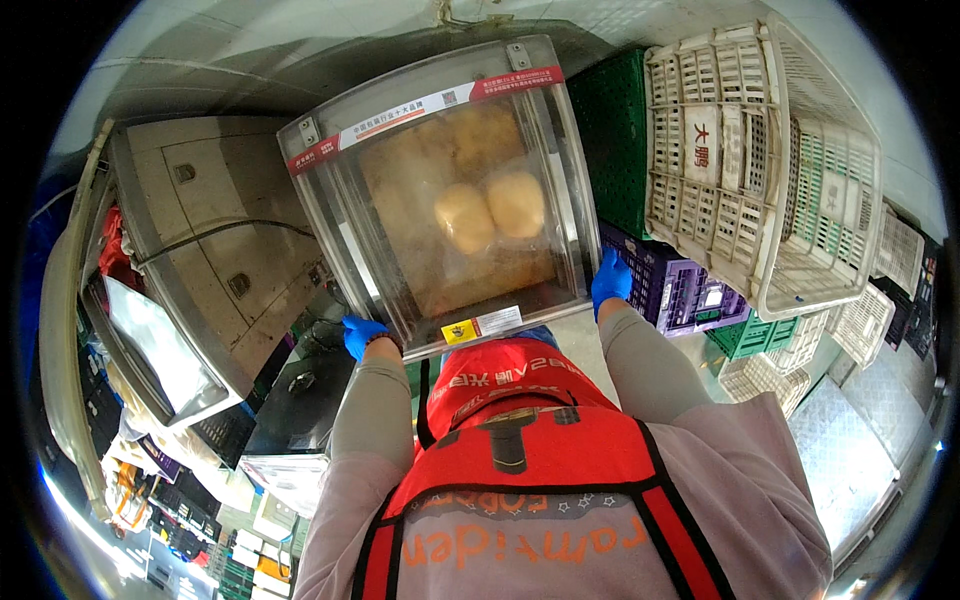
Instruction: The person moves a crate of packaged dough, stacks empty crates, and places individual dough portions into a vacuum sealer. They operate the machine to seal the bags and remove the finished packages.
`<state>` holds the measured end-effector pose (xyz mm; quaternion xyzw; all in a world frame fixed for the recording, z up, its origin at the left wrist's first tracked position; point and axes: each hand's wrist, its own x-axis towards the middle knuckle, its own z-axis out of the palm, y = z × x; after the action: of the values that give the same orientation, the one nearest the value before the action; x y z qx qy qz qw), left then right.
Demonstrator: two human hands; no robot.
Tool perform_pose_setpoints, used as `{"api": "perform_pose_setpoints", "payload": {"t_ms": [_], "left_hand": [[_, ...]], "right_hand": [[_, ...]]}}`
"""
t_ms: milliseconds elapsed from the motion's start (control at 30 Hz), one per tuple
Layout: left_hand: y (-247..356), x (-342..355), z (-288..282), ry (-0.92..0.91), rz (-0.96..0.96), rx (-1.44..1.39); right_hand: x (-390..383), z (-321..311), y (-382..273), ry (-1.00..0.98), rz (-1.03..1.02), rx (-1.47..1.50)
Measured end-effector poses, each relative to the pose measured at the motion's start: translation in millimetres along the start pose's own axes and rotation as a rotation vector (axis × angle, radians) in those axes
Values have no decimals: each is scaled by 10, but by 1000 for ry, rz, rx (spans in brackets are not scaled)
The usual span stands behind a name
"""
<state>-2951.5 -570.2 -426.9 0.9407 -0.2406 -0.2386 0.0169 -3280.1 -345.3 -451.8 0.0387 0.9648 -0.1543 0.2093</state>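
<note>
A steel chamber machine with a clear lid [400, 150] is in front of me. Under the lid, a clear bag holding two round pale-yellow items [489, 215] lies on a stained tan plate [420, 280]. My left hand [365, 335], in a blue glove, grips the lid's near-left corner. My right hand [610, 280], gloved the same way, has its fingers curled on the near-right corner of the lid. A yellow warning label [459, 333] is on the near edge between my hands.
At right stand stacked white plastic crates [705, 90], a green crate [610, 130] and purple crates [690, 295]. At left is another steel machine [200, 290] with a cable across it. Metal plates [845, 440] lie at the lower right, and varied crates crowd the lower left.
</note>
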Motion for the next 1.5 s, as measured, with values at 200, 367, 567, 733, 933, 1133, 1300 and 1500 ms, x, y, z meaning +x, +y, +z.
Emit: {"api": "perform_pose_setpoints", "payload": {"t_ms": [200,367,567,733,933,1133,1300,1500], "left_hand": [[-60,56,13,2,-5,7],[-129,178,86,-25,21,-38],[-100,133,62,-33,7,-59],[-79,112,42,-55,3,-79],[-231,347,177,-109,-60,-163],[-87,136,44,-103,-43,-132],[-234,350,173,-77,-39,-124],[121,-215,-130,-49,-6,-86]], "right_hand": [[-14,-35,-55,-26,29,-4],[-32,-47,-56,-21,32,-15],[41,29,39,-22,43,-39],[73,73,105,-18,21,-29],[81,76,106,-32,26,-19],[77,72,98,-24,25,-16],[22,10,15,-22,8,-24],[71,46,91,-44,-5,-39]]}}
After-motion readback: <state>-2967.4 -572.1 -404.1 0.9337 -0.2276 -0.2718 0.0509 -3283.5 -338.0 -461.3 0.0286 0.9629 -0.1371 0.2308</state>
